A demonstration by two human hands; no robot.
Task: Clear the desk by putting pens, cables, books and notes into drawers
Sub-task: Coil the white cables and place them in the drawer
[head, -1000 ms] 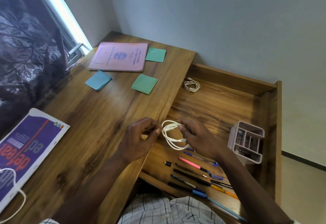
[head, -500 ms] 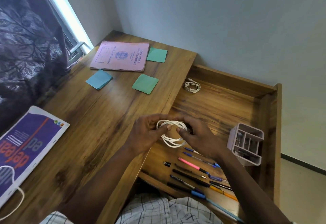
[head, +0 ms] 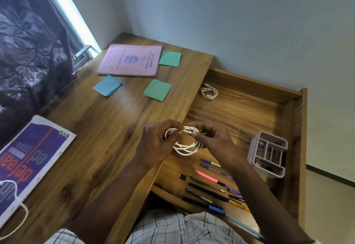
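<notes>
Both hands hold one coiled white cable (head: 187,148) above the seam where the brown wooden desk top (head: 96,128) meets the open wooden drawer (head: 240,113). The left hand (head: 157,144) pinches the coil's upper left turn between thumb and curled fingers; the right hand (head: 213,142) pinches the cable near its plug end, fingers curled; the lower loops hang free between the two.

Inside the drawer: a second, smaller coil of white cable (head: 209,92) lies at the far left corner; a row of assorted pens (head: 209,188) lies near the front edge, partly covered by the right forearm; a small black adapter (head: 182,176) sits just beside them; a lilac plastic compartment organiser (head: 268,157) stands towards the right wall.

On the desk top: a pink record book (head: 130,60) at the far end; one green square note (head: 170,58) touching its right edge; another green note (head: 158,90) and a blue note (head: 107,85) nearer; a purple-and-white book (head: 28,159) at the left edge, with a loose white cord (head: 25,215) across its near corner.
</notes>
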